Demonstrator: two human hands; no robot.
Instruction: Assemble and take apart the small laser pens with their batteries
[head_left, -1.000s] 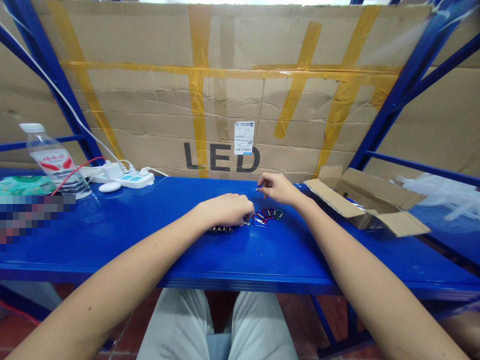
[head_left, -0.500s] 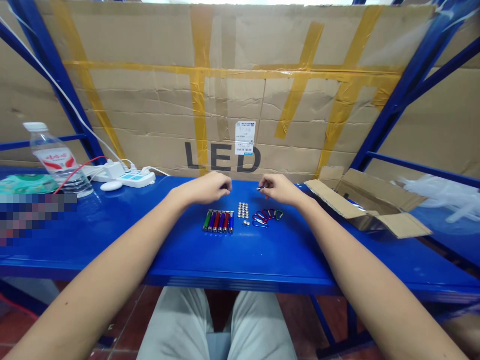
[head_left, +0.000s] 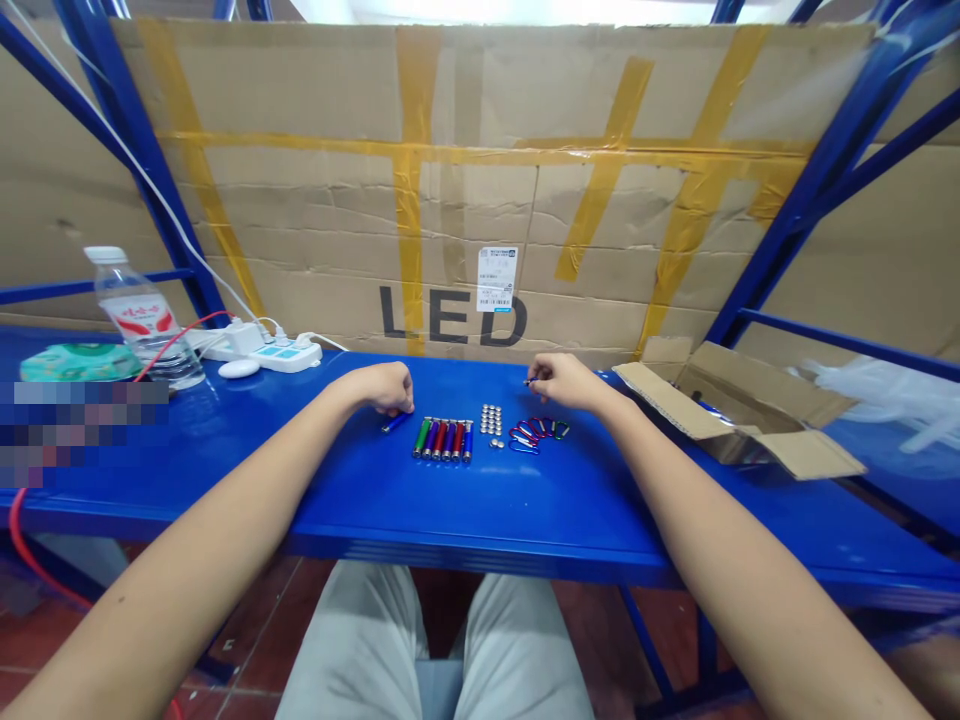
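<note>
My left hand (head_left: 390, 388) is closed on one end of a blue metal tube (head_left: 393, 423), low over the table and left of the row. Several green, purple, red and blue tubes (head_left: 442, 440) lie side by side. My right hand (head_left: 556, 380) pinches a small dark piece with a shiny end (head_left: 529, 381), raised behind the carabiners. Between the hands, small silver button cells (head_left: 491, 419) form a grid, with a few loose ones in front. Coloured carabiners (head_left: 538, 431) lie to their right.
An open cardboard box (head_left: 739, 405) stands at the right. On the left are a water bottle (head_left: 150, 325), a green packet (head_left: 82, 362), a power strip (head_left: 285, 354) and a white oval object (head_left: 238, 369). A large cardboard sheet (head_left: 330, 230) stands behind the blue table (head_left: 480, 510).
My left hand has moved left and down, and a blue tube now shows at its fingers, left of the row. My right hand stays nearly in place. The view has shifted slightly.
</note>
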